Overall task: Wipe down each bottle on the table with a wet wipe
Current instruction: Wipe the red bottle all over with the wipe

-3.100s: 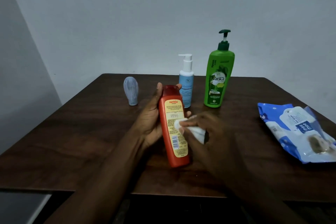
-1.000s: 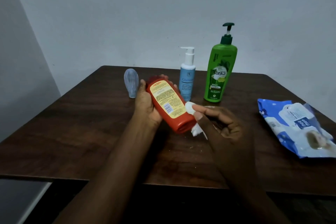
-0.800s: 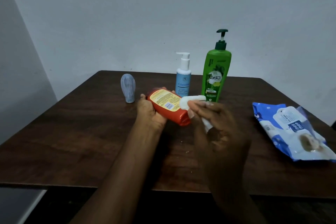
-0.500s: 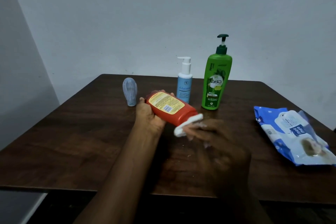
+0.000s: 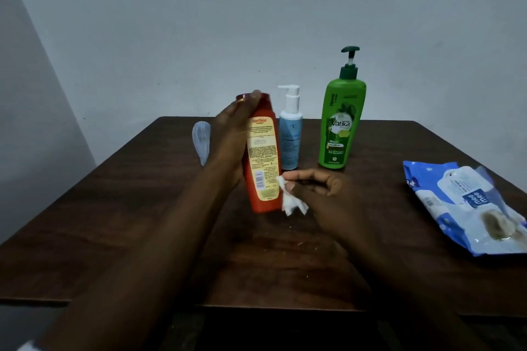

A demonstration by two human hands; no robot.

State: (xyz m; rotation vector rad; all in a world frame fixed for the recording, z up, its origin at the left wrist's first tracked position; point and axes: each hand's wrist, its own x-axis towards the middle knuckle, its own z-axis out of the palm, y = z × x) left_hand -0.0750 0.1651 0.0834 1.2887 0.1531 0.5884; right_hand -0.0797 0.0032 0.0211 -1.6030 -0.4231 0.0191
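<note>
We hold the red bottle [image 5: 263,157] nearly upright over the middle of the bench [image 5: 114,222], label toward us. Our left hand [image 5: 233,134] grips its left side, with fingertips up at the cap. We cannot tell whether its base touches the bench. Our right hand [image 5: 322,191] pinches the crumpled wet wipe [image 5: 292,199] against the bottle's lower right edge.

We judge the wipe too bunched to clean much, so we should spread it over the fingers and stroke from cap to base. The left hand covers one side, so we need to turn the bottle and shift that grip to reach it.

The blue pump bottle [image 5: 291,134] stands just behind, the green pump bottle [image 5: 339,122] beside it and the small clear bottle [image 5: 202,141] to the left, so we turn gently. The wipes pack [image 5: 462,205] lies to the right for a fresh sheet.
</note>
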